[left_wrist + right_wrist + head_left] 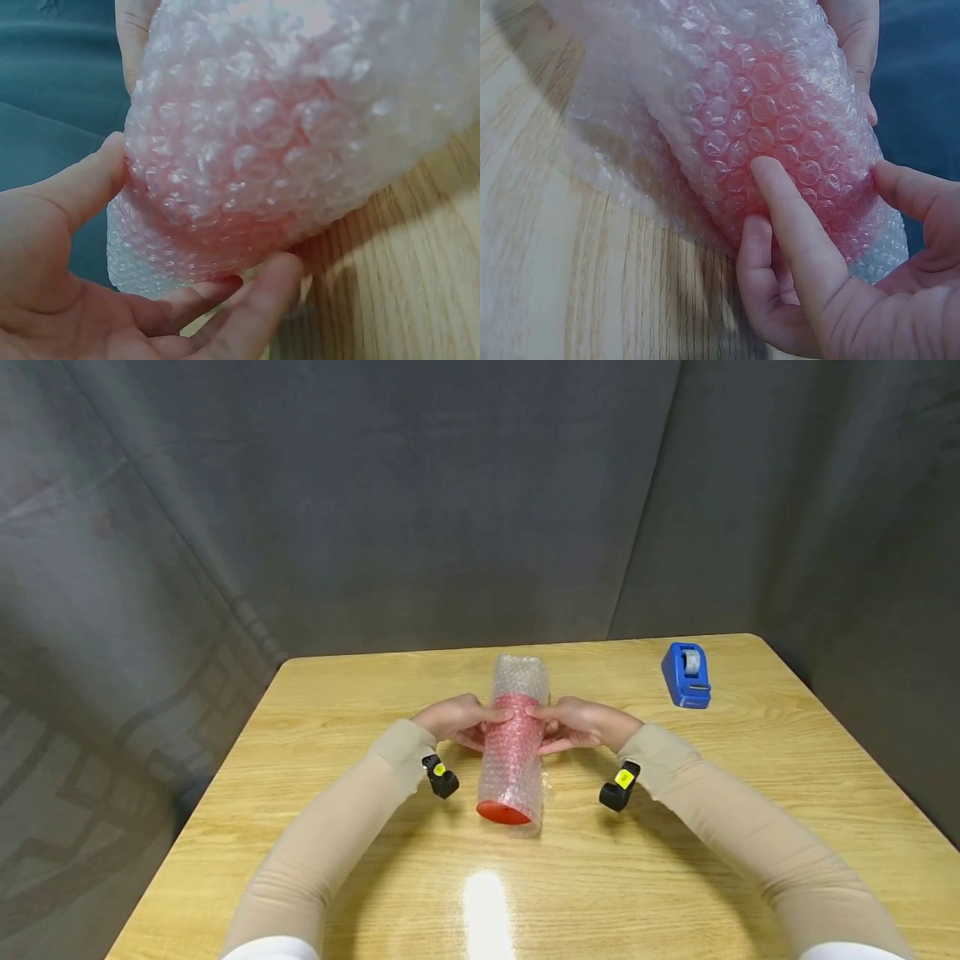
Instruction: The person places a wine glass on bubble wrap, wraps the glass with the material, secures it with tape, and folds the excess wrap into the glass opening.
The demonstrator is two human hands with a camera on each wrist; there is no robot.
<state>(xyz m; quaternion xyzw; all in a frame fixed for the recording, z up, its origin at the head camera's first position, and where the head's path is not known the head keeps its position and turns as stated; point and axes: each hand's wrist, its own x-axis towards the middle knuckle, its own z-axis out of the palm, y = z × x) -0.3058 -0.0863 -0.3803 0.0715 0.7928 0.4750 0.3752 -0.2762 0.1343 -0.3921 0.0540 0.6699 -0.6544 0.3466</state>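
- Dark grey curtains (420, 510) hang behind the wood-grain table (360, 893), where a bubble-wrapped cylinder (512, 756) sits near the middle, lengthwise to me; whether it rests there or is slightly raised, I can't tell.
- My left hand (457, 718) grips its left side and my right hand (588, 724) its right — thumbs on top, fingers reaching round the sides — probably to stop the layers springing open.
- I hold it beyond its midpoint, over the pinkest stretch, leaving the flat red end (502, 812) showing towards me.
- A loose flap (611, 150) of clear wrap juts from the right side, not pressed down by either hand.
- Off to the far right stands a blue tape dispenser (686, 681), well apart from my grip.
- Black wrist cameras hang below both wrists — the bundle hides some fingertips.
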